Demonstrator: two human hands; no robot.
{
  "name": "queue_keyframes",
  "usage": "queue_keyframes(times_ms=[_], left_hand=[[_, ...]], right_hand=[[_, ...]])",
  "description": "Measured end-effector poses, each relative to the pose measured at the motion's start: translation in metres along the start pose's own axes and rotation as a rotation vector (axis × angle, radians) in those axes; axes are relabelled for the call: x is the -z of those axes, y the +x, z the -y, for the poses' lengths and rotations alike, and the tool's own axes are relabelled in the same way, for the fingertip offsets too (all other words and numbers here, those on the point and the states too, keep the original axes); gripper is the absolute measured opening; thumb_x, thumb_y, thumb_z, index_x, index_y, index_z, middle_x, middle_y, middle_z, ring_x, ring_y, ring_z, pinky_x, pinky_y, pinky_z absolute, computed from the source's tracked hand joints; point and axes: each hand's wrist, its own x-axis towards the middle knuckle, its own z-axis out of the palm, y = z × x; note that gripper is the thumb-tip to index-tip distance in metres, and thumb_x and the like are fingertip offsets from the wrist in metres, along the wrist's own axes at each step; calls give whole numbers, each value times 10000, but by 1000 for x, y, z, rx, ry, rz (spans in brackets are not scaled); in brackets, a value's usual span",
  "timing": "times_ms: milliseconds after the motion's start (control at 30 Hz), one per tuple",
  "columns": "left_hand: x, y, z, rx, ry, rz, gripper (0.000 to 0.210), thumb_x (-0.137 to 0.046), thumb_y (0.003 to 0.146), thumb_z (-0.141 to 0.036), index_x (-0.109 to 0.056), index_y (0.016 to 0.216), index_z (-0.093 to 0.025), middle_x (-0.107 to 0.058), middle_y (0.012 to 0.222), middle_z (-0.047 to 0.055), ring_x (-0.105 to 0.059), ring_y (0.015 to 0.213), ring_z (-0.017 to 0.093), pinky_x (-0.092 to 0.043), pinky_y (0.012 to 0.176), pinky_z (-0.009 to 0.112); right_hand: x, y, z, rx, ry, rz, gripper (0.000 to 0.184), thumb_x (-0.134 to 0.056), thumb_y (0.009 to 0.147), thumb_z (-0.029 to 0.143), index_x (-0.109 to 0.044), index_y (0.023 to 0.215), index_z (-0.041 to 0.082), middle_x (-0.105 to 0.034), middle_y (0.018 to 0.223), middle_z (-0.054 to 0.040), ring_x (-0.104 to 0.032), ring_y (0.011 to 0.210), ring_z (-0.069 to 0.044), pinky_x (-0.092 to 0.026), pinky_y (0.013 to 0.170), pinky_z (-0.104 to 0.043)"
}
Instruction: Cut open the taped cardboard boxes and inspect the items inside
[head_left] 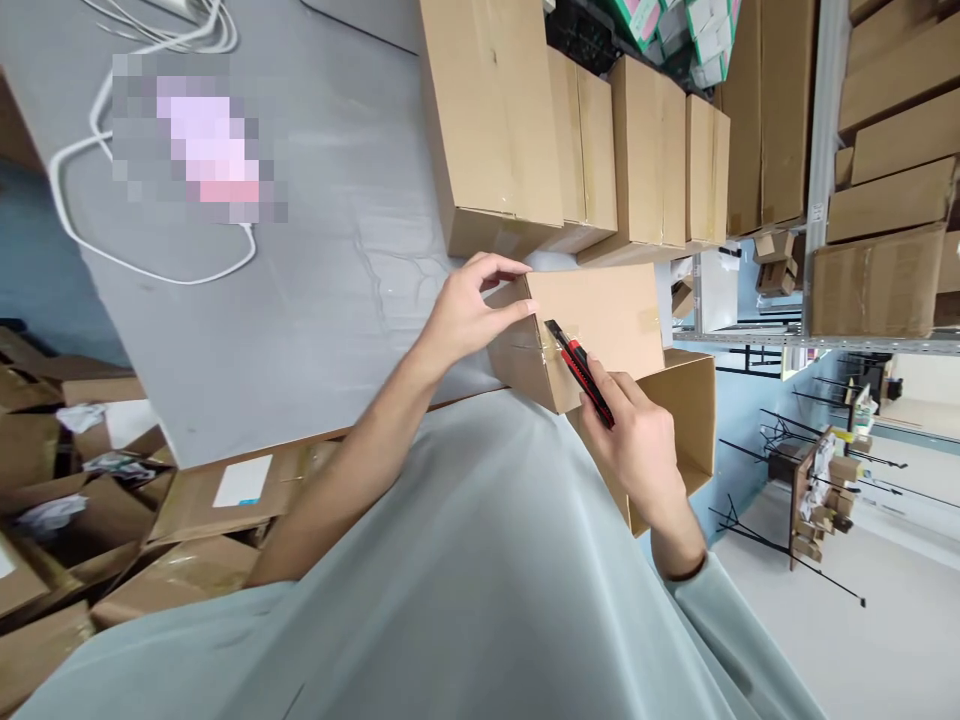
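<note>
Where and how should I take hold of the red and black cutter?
The cutter is probably best held by the rear of its long, slim handle, coming from the near right side. It slants with its narrow tip away from you, over the carton, so the rear keeps clear of the tip. The right grip holds it there.

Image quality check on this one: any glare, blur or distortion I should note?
Head view: bright light, with a pale sheen on the gray table; head view: a pixelated patch hides whatever lies at upper left; head view: wide-angle distortion, the far table looking tipped sideways; head view: hands and knife look fairly sharp.
</note>
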Motion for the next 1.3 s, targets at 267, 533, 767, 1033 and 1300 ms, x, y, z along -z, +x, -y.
queue_keyframes(times_ms=[267,533,767,1033,1300], left_hand=[[-6,-2,-11,66,-20,-31,383,-869,801,-364,-785,1159,-254,-781,1232,54,-742,1205,278,-586,1172,473],[-14,-4,-9,45,54,-91,328,-824,869,-415,-763,1147,-252,-790,1215,58,-741,1190,267,-596,1132,443],[-22,-8,-9,24,88,-184,295,-805,890,-352,-777,1165,-247,-788,1217,59,-755,1165,261,-613,1104,416],[-24,-10,-7,58,47,-178,352,-805,875,-382,-774,1203,-257,-788,1258,65,-756,1203,263,-620,1123,432],[-10,-14,-18,71,125,-137,410,-821,901,-425,-758,1281,-284,-790,1339,68,-752,1274,295,-591,1199,506]], right_hand=[[13,0,19,-71,-106,148,493,-493,1169,282,-634,1637,220,-815,1238,-81,-767,827,-162,-485,593,-241],[4,-4,63,-131,-401,161,606,-522,1070,59,-621,1640,238,-805,1248,-85,-719,754,-129,-493,588,-251],[13,-15,87,-99,-503,301,687,-523,981,-13,-616,1634,178,-764,996,-81,-695,687,-154,-513,517,-255],[30,-49,57,-36,-404,245,645,-577,1024,28,-631,1633,234,-738,913,-15,-665,631,-123,-380,483,-258],[14,-18,-58,-463,-208,-224,526,-491,1143,351,-647,1612,170,-814,1008,-97,-742,762,-228,-472,612,-284]])
